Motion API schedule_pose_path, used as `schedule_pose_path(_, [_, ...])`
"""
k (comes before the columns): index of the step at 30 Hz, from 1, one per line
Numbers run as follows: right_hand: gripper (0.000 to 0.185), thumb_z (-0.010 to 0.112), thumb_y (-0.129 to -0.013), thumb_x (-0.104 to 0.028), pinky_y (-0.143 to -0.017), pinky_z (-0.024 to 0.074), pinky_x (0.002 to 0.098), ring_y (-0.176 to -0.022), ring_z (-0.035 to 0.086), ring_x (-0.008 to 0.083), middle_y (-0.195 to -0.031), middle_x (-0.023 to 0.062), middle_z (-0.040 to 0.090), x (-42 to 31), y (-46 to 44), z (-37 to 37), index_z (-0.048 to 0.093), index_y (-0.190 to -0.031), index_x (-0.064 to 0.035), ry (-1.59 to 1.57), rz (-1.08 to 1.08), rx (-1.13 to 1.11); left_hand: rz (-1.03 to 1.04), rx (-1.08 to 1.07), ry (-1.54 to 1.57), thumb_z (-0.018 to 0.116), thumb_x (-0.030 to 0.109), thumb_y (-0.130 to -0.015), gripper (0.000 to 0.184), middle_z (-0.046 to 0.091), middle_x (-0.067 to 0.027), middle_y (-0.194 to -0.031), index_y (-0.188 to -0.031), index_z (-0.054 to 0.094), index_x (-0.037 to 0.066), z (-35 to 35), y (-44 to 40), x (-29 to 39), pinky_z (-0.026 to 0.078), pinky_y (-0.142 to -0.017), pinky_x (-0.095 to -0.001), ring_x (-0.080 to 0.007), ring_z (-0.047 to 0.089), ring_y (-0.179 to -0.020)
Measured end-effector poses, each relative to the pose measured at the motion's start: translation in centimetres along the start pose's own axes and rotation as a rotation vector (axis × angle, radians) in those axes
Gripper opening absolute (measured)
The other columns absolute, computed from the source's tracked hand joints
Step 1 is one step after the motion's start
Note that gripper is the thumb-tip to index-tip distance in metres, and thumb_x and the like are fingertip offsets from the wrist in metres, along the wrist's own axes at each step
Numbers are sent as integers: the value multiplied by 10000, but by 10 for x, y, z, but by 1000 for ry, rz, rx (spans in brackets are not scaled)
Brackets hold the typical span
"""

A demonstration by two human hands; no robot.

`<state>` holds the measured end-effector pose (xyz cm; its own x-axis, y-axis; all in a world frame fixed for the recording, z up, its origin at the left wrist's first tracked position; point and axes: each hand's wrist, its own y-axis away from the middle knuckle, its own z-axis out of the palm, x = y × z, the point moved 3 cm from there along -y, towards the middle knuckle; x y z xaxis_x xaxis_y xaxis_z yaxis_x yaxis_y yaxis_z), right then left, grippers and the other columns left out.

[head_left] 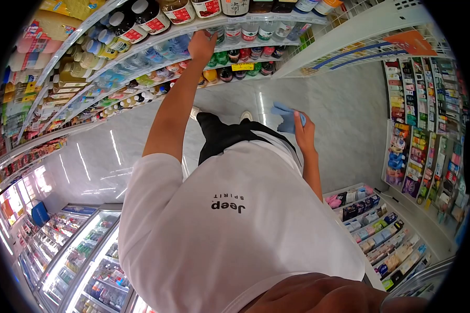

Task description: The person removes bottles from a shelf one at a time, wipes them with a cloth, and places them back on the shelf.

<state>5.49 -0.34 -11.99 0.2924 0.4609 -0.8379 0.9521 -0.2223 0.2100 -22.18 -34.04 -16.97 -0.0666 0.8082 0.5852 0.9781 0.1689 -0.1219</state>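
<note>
My left arm stretches up to the drinks shelf. There my left hand (201, 46) has its fingers curled at a clear water bottle (218, 34) in the middle row; its fingertips are partly hidden. More clear bottles with red and green labels (249, 32) stand to the right of it, and large blue-tinted water bottles (178, 44) to the left. Low on my right side, away from the shelf, my right hand (305, 130) grips a blue cloth (287, 118), which hangs loosely out past the thumb and fingers.
Dark bottles with red labels (152, 18) line the shelf above; soda bottles (225, 74) fill the one below. A white mesh end panel (318, 49) bounds the shelf on the right. Grey floor (344, 115) lies behind. Lit glass-door fridges (78, 255) and a goods rack (373, 229) stand nearby.
</note>
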Motion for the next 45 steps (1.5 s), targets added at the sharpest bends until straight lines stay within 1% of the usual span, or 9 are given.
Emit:
schedule_pose_path(8, [417,522,-1012,-361,-786,489,331,-817,637,249,-910,185,693,3,-6,1,672,-1099,18,37,12,-13,-111,222,184,716,291,-853,463,570,-119,-975,-1147,460,41,-23,21,-44,498,-714,-489,-358,591,-919])
schedule_pose_path(14, [422,520,-1013,-358,-795,493,338,-830,645,262,-917,196,692,10,-11,4,667,-1100,28,15,-28,-32,-160,3,40,687,573,-827,593,675,-145,-905,-980,607,6,-33,0,-57,517,-702,-465,-343,656,-839])
schedule_pose_path(17, [417,520,-1014,-355,-800,493,337,-835,644,261,-924,195,692,14,-13,7,668,-1102,25,2,-30,-39,-119,-315,-224,561,750,-807,769,709,-171,-850,-808,688,-8,-30,-23,-57,533,-680,-452,-332,684,-792])
schedule_pose_path(26, [403,524,-1013,-343,-807,491,332,-842,642,256,-934,191,692,-8,-8,6,669,-1109,21,42,-47,-56,-42,-211,-378,487,809,-804,841,684,-175,-719,-624,664,6,-6,-38,-69,520,-638,-455,-336,670,-700])
schedule_pose_path(32, [403,522,-1013,-340,-802,490,334,-835,640,267,-929,194,690,-11,-8,10,667,-1109,23,55,-53,-75,-57,-312,-364,616,736,-776,736,713,-160,-808,-806,712,8,-19,-33,-66,544,-651,-460,-326,691,-754])
schedule_pose_path(35, [409,519,-1013,-344,-799,490,337,-836,642,270,-928,198,689,-9,-9,10,666,-1108,26,60,-45,-84,75,-119,-209,663,678,-771,707,708,-151,-807,-1000,682,9,-23,-21,-71,550,-683,-464,-346,684,-774])
schedule_pose_path(38, [417,518,-1013,-349,-792,491,340,-830,644,274,-921,203,688,-8,-10,11,665,-1104,30,61,-44,-95,-24,-228,-247,694,625,-762,725,700,-161,-961,-1182,606,41,-45,-4,-49,553,-744,-462,-351,674,-887])
schedule_pose_path(41, [424,518,-1012,-353,-786,492,342,-821,643,277,-912,206,687,-9,-10,11,664,-1101,35,63,-51,-97,113,29,-227,746,540,-757,662,653,-171,-1126,-1194,599,65,-47,16,-48,546,-803,-463,-347,649,-991])
schedule_pose_path(45, [427,520,-1011,-355,-786,493,343,-822,645,276,-909,209,687,-8,-11,11,664,-1098,38,61,-52,-79,121,65,-62,792,432,-754,641,596,-179,-1243,-1243,565,84,-42,36,-51,524,-868,-470,-346,613,-1088])
